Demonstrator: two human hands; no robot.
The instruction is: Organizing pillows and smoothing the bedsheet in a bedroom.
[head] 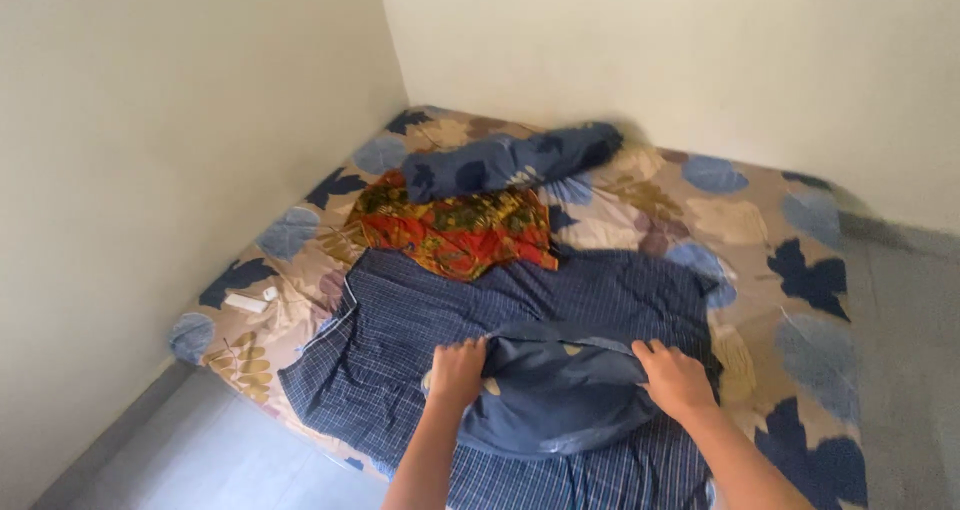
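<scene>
My left hand (457, 369) and my right hand (676, 376) both grip the upper edge of a dark blue pillow (555, 400), one at each end. The pillow lies on a dark blue checked cloth (420, 320) spread over the near part of a mattress. The mattress has a tan sheet (740, 220) printed with large blue leaves. Beyond the checked cloth lies a crumpled red, orange and green patterned cloth (455, 230). Behind that, a long blue bolster (510, 160) with a leaf print rests near the corner of the room.
The mattress sits on the floor in a corner, with cream walls (150, 120) to the left and behind. A small white flat object (247, 302) lies near the mattress's left edge. Grey floor (230, 460) shows at the lower left and along the right side.
</scene>
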